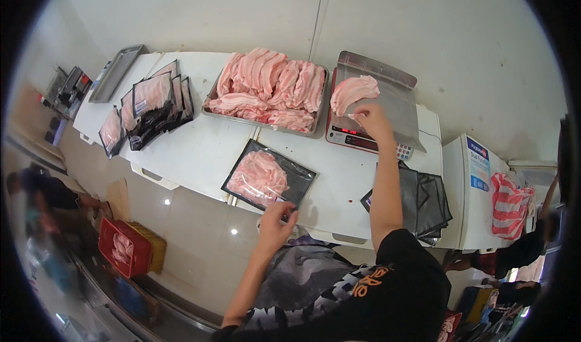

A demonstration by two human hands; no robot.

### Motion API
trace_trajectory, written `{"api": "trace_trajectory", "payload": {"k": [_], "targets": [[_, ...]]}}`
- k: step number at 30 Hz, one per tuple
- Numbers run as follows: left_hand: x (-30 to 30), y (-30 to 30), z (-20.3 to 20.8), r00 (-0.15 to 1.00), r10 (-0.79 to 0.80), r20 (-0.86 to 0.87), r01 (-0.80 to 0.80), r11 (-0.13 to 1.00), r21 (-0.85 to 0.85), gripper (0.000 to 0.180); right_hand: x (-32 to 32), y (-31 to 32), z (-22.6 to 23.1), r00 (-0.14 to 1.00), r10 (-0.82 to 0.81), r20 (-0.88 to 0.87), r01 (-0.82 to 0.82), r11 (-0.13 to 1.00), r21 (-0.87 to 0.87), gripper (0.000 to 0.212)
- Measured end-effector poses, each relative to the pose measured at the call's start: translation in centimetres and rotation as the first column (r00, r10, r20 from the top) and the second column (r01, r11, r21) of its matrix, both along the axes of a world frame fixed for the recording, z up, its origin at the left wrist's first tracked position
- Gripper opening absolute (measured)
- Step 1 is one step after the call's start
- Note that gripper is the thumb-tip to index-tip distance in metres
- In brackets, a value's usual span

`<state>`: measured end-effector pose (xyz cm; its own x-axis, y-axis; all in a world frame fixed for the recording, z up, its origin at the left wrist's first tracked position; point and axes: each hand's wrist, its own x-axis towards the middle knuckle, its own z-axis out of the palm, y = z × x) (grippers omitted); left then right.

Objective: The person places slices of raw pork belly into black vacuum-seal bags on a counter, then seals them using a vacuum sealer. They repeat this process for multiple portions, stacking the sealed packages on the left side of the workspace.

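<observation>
My right hand (373, 123) reaches over a red digital scale (351, 137), its fingers pinched at the lower end of a small stack of pork belly slices (356, 91) on the metal pan. Below and to the left lies a clear-fronted black plastic bag (298, 181), flat on the white table, with pork slices (259, 177) inside. At its near edge, my left hand (276, 226) is curled with fingertips closed on the bag's border; the exact grip is partly hidden. Behind the bag, a metal tray (264, 124) is heaped with pork belly slices (260, 75).
Several filled bags (152, 94) are piled on the left, beside an empty metal tray (118, 72). Flat black bags (426, 203) lie right of my right forearm. A white appliance (469, 190) bears a red-striped bag (510, 206). A red crate (124, 248) holds meat on the floor.
</observation>
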<state>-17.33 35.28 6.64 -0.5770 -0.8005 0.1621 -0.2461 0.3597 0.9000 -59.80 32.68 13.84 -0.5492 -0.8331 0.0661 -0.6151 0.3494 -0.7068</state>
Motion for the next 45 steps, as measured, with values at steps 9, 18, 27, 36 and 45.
{"api": "trace_trajectory", "payload": {"k": [9,18,27,36,45], "targets": [[-4.7,-2.3,-3.9,0.948,-0.034,0.317,0.154,0.919,-0.363,0.020,13.3,9.6,-3.3,0.589,0.322,0.741,-0.277,0.942,-0.189,0.018],[-4.1,-3.8,-0.6,0.994,-0.092,0.053,0.103,0.954,-0.281,0.015,23.2,8.2,-13.4,0.366,0.190,0.911,0.020,0.977,-0.212,0.026],[0.2,-3.0,0.4,0.977,-0.208,0.049,0.209,0.978,-0.011,0.016,26.6,9.1,-14.4,0.913,0.408,-0.018,-0.391,0.858,-0.332,0.056],[9.5,-5.6,-4.6,1.000,-0.022,0.010,0.019,0.971,0.239,0.013,25.6,4.1,-13.7,0.868,0.470,-0.158,-0.492,0.857,-0.153,0.072],[11.4,-14.0,-3.6,0.999,0.039,-0.024,-0.032,0.971,0.235,0.013,23.9,0.5,-12.7,0.665,0.666,-0.338,-0.718,0.695,-0.042,0.069]]}}
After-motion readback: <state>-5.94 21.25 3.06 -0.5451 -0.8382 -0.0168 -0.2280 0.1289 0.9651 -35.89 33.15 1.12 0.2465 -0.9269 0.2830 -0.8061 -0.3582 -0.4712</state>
